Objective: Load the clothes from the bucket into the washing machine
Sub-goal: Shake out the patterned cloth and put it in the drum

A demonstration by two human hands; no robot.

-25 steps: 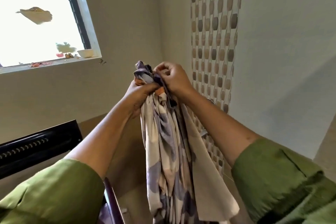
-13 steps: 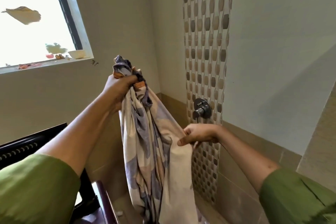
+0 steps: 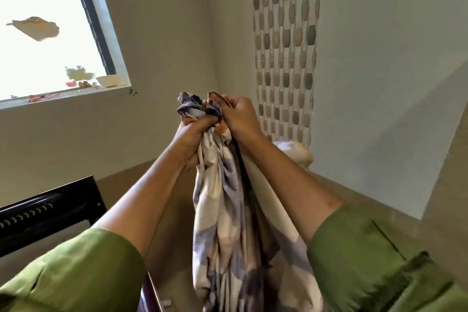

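A long cream cloth (image 3: 228,223) with purple, grey and orange patches hangs bunched from both my hands, held up high in front of the wall corner. My left hand (image 3: 195,134) is clenched around its gathered top. Right beside it, touching, my right hand (image 3: 236,113) pinches the same bunched top. The cloth's lower end runs out of the bottom of the view. Part of the washing machine's dark raised lid (image 3: 48,208) shows at lower left; its drum and the bucket are out of sight.
A bright window (image 3: 45,33) with a small white bowl (image 3: 107,80) on its sill is at upper left. A strip of patterned mosaic tile (image 3: 285,45) runs down the wall behind my hands. A dark maroon edge (image 3: 149,294) shows at the bottom.
My right hand has come up from the cloth's lower part to its bunched top beside my left hand. More of the cloth is gathered up.
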